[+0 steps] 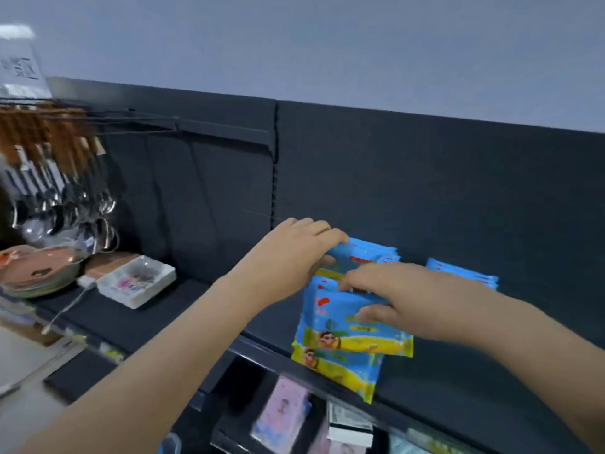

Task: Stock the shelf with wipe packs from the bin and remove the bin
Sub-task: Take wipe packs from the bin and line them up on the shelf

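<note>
Blue and yellow wipe packs (340, 332) lie stacked on the dark shelf (183, 309), their front ends reaching the shelf's front edge. My left hand (294, 253) grips the top of a standing group of packs (373, 250) at the back. My right hand (389, 299) rests on the upper flat pack, fingers over its far end and thumb pressed on its face. Another group of blue packs (461, 273) stands further right against the back panel. The bin is out of view.
A white square dish (137, 280) and a stack of pink plates (36, 273) sit on the shelf's left part. Ladles and wooden-handled utensils (55, 178) hang above them. Pink packaged goods (281, 414) fill the lower shelf.
</note>
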A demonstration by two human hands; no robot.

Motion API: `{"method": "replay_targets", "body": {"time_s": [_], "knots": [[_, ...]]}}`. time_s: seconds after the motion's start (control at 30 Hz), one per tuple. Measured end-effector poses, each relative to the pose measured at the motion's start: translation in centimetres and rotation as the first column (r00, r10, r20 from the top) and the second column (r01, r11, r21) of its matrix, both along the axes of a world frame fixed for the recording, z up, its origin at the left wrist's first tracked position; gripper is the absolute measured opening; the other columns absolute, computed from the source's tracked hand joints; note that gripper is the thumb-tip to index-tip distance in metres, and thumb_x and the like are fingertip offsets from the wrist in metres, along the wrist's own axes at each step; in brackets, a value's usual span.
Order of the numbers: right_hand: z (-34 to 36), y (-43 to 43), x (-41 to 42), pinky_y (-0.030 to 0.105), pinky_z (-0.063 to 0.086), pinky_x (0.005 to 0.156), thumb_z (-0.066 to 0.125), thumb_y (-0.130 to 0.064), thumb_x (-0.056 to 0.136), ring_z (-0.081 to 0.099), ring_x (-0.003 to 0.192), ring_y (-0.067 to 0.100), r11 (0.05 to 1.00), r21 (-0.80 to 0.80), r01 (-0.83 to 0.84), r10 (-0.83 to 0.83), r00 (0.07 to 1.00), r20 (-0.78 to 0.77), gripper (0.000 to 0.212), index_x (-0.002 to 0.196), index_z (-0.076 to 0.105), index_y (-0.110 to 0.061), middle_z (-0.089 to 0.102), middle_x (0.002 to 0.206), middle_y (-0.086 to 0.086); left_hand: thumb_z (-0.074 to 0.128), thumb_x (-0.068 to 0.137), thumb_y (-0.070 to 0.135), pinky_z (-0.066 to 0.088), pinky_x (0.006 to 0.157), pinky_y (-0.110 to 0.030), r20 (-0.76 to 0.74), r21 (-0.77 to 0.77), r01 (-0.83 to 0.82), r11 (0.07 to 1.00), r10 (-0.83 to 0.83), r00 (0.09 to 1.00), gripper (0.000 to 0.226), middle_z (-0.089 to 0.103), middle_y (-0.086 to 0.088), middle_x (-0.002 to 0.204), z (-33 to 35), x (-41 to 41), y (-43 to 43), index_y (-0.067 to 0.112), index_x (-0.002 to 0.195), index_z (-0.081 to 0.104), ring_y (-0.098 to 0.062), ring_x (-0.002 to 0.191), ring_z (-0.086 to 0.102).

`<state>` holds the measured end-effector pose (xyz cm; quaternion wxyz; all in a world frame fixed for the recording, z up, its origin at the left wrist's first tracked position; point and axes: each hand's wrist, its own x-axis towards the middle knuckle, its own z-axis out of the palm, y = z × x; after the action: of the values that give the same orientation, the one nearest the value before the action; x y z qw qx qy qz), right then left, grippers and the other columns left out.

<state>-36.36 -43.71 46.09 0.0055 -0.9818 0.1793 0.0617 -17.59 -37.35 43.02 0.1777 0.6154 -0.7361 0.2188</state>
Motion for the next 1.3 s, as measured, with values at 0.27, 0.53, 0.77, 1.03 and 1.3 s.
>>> {"method": "replay_targets", "body": {"time_s": [0.27,0.53,0.77,1.03,1.3], "knots": [[-0.6,-7.3,-15.1,0.034,0.045,0.092,0.048,-0.040,0.096,0.046,0.108,0.004,0.968,0.004,0.250,-0.250,0.967,-0.052,0.029,0.123,0.041,-0.043,0.047,0.123,-0.024,0.048,0.096,0.027,0.038,0.090,-0.031,-0.057,0.128,0.077,0.989,-0.070,0.996,0.031,0.053,0.005,0.120,-2.5,-13.3,-12.1,0.024,0.127,0.045,-0.017,0.111,0.049],[-3.7,-12.4,-20.7,0.039,0.047,0.089,0.053,-0.040,0.093,0.048,0.108,0.008,0.943,0.092,0.320,-0.322,0.947,-0.001,0.029,0.120,0.045,-0.044,0.049,0.118,-0.018,0.053,0.094,0.025,0.043,0.074,-0.035,0.032,0.355,0.065,0.932,-0.082,0.996,0.027,0.050,0.001,0.117,-6.8,-18.2,-22.4,0.018,0.120,0.046,-0.020,0.104,0.054],[-5.6,-14.8,-21.8,0.038,0.046,0.088,0.054,-0.036,0.093,0.048,0.109,0.009,0.932,0.150,0.330,-0.337,0.941,0.018,0.029,0.121,0.048,-0.039,0.049,0.121,-0.017,0.055,0.092,0.027,0.036,0.095,-0.031,0.198,0.246,-0.002,0.969,-0.049,0.979,0.028,0.056,0.001,0.114,-10.3,-17.8,-26.7,0.017,0.118,0.053,-0.018,0.106,0.054],[-8.1,-16.8,-19.3,0.039,0.047,0.088,0.052,-0.032,0.095,0.050,0.112,0.016,0.925,0.150,0.349,-0.352,0.936,-0.009,0.031,0.125,0.047,-0.030,0.051,0.125,-0.008,0.060,0.082,0.049,0.027,0.104,-0.032,-0.028,0.274,-0.008,0.962,0.016,0.999,0.058,0.051,0.005,0.126,-9.9,-17.3,-27.2,0.022,0.131,0.045,-0.017,0.116,0.049],[-10.9,-20.3,-13.5,0.035,0.045,0.077,0.048,-0.025,0.098,0.053,0.106,0.023,0.937,0.020,0.348,-0.349,0.935,0.069,0.031,0.128,0.045,-0.017,0.045,0.122,0.004,0.064,0.086,0.036,0.034,0.102,-0.036,-0.375,0.259,-0.010,0.966,0.110,0.920,0.040,0.056,0.007,0.120,-5.4,-13.9,-24.4,0.022,0.121,0.055,-0.013,0.109,0.055]]}}
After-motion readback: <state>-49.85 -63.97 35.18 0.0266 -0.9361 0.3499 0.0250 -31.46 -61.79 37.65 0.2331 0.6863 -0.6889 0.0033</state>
